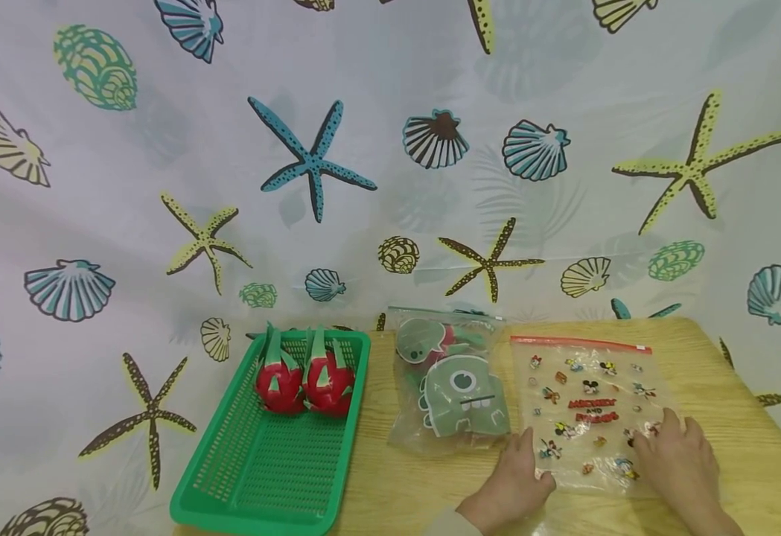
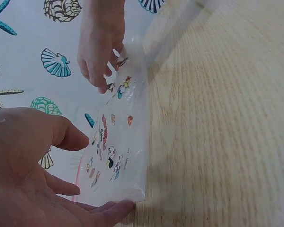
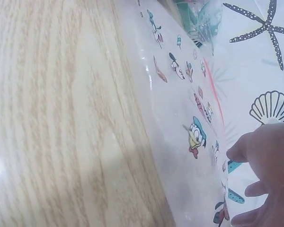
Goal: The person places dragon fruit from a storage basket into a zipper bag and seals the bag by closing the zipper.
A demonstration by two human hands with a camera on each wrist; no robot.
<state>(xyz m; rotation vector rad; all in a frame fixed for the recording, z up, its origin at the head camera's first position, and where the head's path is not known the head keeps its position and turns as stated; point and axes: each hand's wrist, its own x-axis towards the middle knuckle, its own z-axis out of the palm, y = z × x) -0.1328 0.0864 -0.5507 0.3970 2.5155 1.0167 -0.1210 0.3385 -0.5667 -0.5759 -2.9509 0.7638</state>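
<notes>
A clear zip bag (image 1: 587, 417) printed with cartoon figures and red lettering lies flat on the wooden table, its red zip strip at the far side. At its left edge is my left hand (image 1: 511, 480), fingers extended and thumb apart; in the left wrist view the fingertips (image 2: 125, 206) are right at the bag's edge. My right hand (image 1: 680, 461) lies over the bag's right side with fingers spread and slightly bent. In the right wrist view, the thumb and fingers of the right hand (image 3: 270, 170) are apart, beside the bag (image 3: 180, 142).
Left of the printed bag lies a filled clear zip bag (image 1: 464, 402) with a green monster design. Further left, a green plastic basket (image 1: 189, 491) holds two red dragon fruits (image 1: 328, 383) with green tips. A shell-and-starfish curtain (image 1: 390, 164) hangs behind the table (image 1: 759, 454).
</notes>
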